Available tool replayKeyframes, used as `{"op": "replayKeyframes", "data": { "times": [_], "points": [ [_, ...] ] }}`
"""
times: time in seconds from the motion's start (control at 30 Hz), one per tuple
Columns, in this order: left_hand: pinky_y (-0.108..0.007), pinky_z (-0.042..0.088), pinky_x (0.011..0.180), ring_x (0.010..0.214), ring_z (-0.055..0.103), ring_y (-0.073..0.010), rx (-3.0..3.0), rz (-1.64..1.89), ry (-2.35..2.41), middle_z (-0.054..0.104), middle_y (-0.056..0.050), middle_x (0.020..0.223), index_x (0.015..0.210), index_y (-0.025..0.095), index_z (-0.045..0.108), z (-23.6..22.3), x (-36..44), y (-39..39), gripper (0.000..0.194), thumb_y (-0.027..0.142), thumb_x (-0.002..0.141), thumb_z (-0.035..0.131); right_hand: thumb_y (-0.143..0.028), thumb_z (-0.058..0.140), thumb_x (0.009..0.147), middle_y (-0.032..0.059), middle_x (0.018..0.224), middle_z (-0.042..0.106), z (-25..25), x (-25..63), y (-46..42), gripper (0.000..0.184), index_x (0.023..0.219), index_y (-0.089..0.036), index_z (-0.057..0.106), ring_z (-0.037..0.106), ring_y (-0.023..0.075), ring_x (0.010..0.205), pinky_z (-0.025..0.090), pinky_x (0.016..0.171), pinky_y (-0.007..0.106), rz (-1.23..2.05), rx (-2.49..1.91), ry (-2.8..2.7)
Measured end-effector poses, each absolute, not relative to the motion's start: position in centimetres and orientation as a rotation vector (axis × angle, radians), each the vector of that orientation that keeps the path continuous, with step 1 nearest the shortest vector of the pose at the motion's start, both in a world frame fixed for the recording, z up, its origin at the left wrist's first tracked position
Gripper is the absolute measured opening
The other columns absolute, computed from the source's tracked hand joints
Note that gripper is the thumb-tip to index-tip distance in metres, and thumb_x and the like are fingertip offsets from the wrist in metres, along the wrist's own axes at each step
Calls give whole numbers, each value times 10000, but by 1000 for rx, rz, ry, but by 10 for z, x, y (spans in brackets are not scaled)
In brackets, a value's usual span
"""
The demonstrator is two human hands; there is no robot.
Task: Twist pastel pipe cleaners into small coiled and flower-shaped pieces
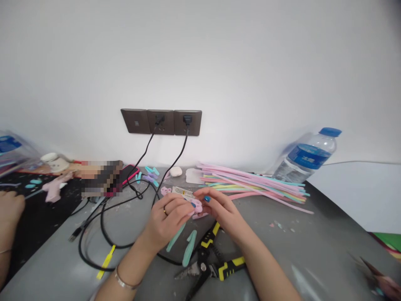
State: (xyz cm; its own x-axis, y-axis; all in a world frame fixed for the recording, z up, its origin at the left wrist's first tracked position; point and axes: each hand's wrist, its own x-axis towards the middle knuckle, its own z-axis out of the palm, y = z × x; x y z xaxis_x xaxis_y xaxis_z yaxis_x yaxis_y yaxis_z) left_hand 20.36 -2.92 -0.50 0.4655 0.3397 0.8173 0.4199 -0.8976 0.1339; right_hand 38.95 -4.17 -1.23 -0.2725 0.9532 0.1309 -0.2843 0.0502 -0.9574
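A small curled piece of pink pipe cleaner (197, 205) is pinched between my two hands in the middle of the table. My left hand (171, 217) holds it from the left with thumb and fingers, and my right hand (223, 211) grips its right side with bent fingers. Parts of the piece are hidden by my fingers. Just beyond it lie a printed label card (183, 192) and another pink curl (166, 191). Below my hands rest a folded green pipe cleaner (189, 249) and wire-stripping pliers (203, 267) with black and yellow handles.
Behind my right hand lies a bundle of pastel pipe cleaners (257, 184). A water bottle (308, 156) leans against the wall. Black cables (103, 225) loop at left from the wall sockets (161, 122). Another person's hand (11, 209) is far left; blurred scissors (372, 267) are far right.
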Motion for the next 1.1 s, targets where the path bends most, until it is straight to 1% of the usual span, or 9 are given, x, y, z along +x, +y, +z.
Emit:
{"op": "replayKeyframes", "data": {
  "times": [0.17, 0.27, 0.33, 0.4, 0.5, 0.67, 0.9, 1.03, 1.1],
  "points": [
    [-351, 520, 873, 878, 647, -165, -2662, -1416, -681, 698, -53, 908, 1046, 204, 548, -8, 205, -26, 241, 122, 834, 629, -345, 674, 814, 7, 787, 618, -12, 390, -40, 156, 899, -214, 670, 566, 123, 634, 512, 598, 249, 1470, -819, -1244],
    [-340, 524, 840, 965, 626, -191, -2771, -1546, -974, 669, -78, 1007, 1042, 208, 565, -9, 205, -21, 231, 144, 827, 620, -347, 684, 801, 3, 761, 607, -12, 391, -37, 158, 879, -210, 667, 556, 120, 620, 497, 561, 236, 1389, -853, -1207],
    [-300, 538, 761, 922, 637, -190, -2882, -1715, -1343, 665, -74, 988, 1025, 198, 580, -9, 207, -18, 204, 146, 828, 577, -342, 689, 790, 8, 760, 604, -13, 391, -36, 159, 865, -203, 667, 556, 125, 629, 492, 556, 235, 1318, -873, -1210],
    [-260, 537, 650, 787, 647, -170, -2974, -1916, -1751, 667, -56, 895, 987, 179, 597, -8, 209, -17, 162, 191, 835, 541, -328, 697, 777, 16, 767, 607, -14, 391, -35, 157, 851, -196, 656, 561, 132, 650, 488, 556, 234, 1278, -887, -1232],
    [-234, 506, 544, 639, 602, -143, -3111, -2099, -2114, 639, -28, 764, 895, 155, 626, -6, 213, -18, 166, 287, 802, 586, -295, 703, 759, 11, 759, 595, -15, 390, -34, 147, 830, -196, 619, 561, 134, 666, 474, 559, 228, 1253, -899, -1244],
    [-231, 498, 618, 756, 599, -163, -3139, -2257, -2195, 644, -29, 799, 841, 152, 641, -6, 219, -20, 256, 199, 614, 749, -270, 696, 751, 1, 732, 581, -15, 389, -35, 124, 789, -195, 606, 560, 131, 650, 465, 567, 231, 1195, -926, -1265],
    [-198, 479, 559, 644, 558, -117, -2963, -2305, -2329, 666, -33, 763, 864, 139, 706, -8, 220, -20, 211, 285, 713, 720, -322, 579, 865, 25, 758, 605, -13, 391, -36, 132, 872, -200, 627, 573, 142, 626, 490, 569, 259, 1128, -928, -1338],
    [-196, 496, 580, 663, 581, -120, -2803, -2484, -2356, 693, -45, 792, 878, 146, 724, -14, 218, -18, 227, 325, 740, 718, -240, 607, 839, 34, 833, 572, -13, 391, -36, 29, 836, -211, 607, 568, 164, 739, 452, 585, 249, 934, -912, -1504],
    [-200, 503, 586, 678, 597, -126, -2754, -2536, -2365, 705, -51, 817, 897, 148, 725, -16, 218, -18, 249, 339, 737, 724, -184, 607, 830, 30, 833, 561, -14, 390, -36, 29, 842, -210, 605, 543, 155, 714, 417, 570, 245, 844, -954, -1619]
  ]
}}
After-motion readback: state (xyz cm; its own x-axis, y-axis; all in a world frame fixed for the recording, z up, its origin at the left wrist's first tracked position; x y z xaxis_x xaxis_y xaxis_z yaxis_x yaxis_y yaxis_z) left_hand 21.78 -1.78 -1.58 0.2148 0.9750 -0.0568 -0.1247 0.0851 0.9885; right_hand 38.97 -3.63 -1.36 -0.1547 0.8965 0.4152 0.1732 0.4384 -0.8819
